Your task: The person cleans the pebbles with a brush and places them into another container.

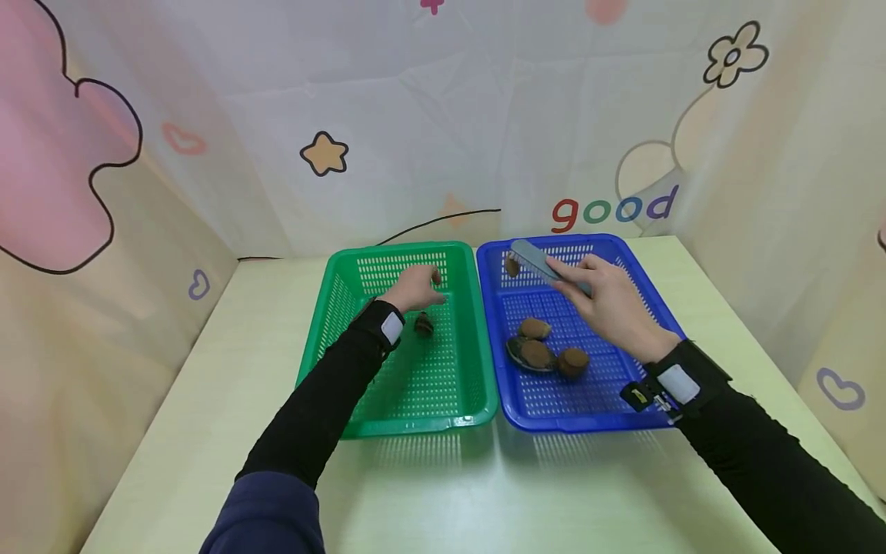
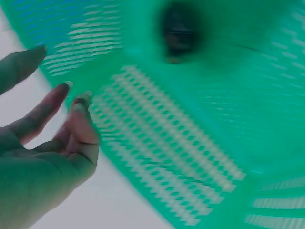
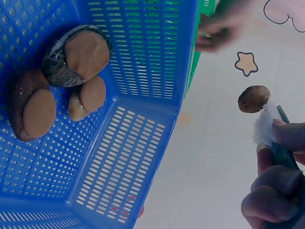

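My right hand (image 1: 609, 304) grips a brush (image 1: 531, 255) with a grey-blue handle and white bristles (image 3: 266, 125), held over the far part of the blue basket (image 1: 490, 331). A brown lump (image 3: 254, 99) shows right at the bristle tips. Below, in that basket, lie several stones bearing smooth brown clay-like patches, among them a dark veined stone (image 3: 59, 67) and a reddish stone (image 3: 19, 95). Over the green basket (image 1: 487, 369) is my left hand (image 1: 411, 288), fingers loosely bent and holding nothing. A small dark stone (image 1: 424, 325) lies on that basket's floor, near the hand; it is blurred in the left wrist view.
The two baskets stand side by side on a pale table (image 1: 228, 415), their rims close together. Behind them hangs a light printed curtain (image 1: 443, 131), which also runs along both sides. Some table surface shows in front of the baskets.
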The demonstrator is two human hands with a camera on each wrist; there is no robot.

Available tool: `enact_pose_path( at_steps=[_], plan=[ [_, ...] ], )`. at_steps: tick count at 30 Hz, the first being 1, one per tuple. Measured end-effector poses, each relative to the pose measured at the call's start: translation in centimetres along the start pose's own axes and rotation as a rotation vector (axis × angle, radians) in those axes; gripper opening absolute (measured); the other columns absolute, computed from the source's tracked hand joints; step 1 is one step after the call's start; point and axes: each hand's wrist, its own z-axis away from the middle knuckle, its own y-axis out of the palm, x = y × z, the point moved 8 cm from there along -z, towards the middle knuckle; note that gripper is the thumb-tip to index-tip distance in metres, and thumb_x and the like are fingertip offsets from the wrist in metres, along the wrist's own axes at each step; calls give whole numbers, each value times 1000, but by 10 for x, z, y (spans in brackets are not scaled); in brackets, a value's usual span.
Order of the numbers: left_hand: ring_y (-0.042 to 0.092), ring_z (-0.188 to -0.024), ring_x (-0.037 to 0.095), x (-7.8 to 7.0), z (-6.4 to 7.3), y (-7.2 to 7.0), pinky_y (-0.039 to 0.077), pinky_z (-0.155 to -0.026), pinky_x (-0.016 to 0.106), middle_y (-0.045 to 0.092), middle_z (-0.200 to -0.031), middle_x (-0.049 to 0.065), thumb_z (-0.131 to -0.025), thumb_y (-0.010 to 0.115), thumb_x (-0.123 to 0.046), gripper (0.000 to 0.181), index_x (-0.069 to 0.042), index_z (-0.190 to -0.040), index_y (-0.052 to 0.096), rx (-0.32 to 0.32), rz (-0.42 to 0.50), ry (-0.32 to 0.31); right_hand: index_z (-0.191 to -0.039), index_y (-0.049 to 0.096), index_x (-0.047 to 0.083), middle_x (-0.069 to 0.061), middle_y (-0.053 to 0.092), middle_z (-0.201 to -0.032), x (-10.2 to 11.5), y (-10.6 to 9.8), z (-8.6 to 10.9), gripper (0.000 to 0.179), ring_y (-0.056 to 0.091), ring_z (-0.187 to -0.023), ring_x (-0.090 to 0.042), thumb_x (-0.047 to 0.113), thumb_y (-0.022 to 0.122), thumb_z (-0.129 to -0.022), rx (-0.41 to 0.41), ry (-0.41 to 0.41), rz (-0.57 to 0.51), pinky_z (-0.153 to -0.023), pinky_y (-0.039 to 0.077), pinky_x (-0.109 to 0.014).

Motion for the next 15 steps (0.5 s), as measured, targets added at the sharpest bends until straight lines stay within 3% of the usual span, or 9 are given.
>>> enact_pose_path(
  at_steps=[3, 9, 12, 15],
  plan=[
    [58, -107, 30, -31, 4, -15, 48, -90, 39, 61, -119, 17, -93, 63, -17, 38, 0, -126, 57, -47, 120, 94, -128, 62, 8, -5, 50, -71, 1, -1, 0, 39, 37, -63, -13, 8, 67, -89, -1, 0, 2, -53, 28, -22],
    [59, -96, 22, -91, 9, -21, 48, -78, 30, 63, -107, 10, -88, 69, -31, 47, -8, -127, 56, -30, 255, 286, -129, 62, 8, -6, 51, -73, 1, -1, 1, 39, 39, -64, -14, 9, 66, -90, 14, 15, 2, -53, 30, -22],
    [60, -90, 20, -107, 7, -21, 47, -72, 25, 65, -102, 10, -89, 69, -28, 42, -7, -124, 59, -55, 278, 341, -129, 61, 7, -7, 50, -74, 1, -1, 2, 39, 39, -65, -14, 9, 66, -90, 18, 15, 3, -52, 30, -21],
    [60, -87, 18, -112, 5, -22, 45, -69, 23, 68, -100, 10, -93, 64, -19, 25, -6, -115, 64, -97, 269, 337, -129, 61, 7, -7, 48, -74, 1, -1, 2, 39, 39, -65, -15, 8, 66, -90, 16, 16, 2, -52, 30, -21]
  ],
)
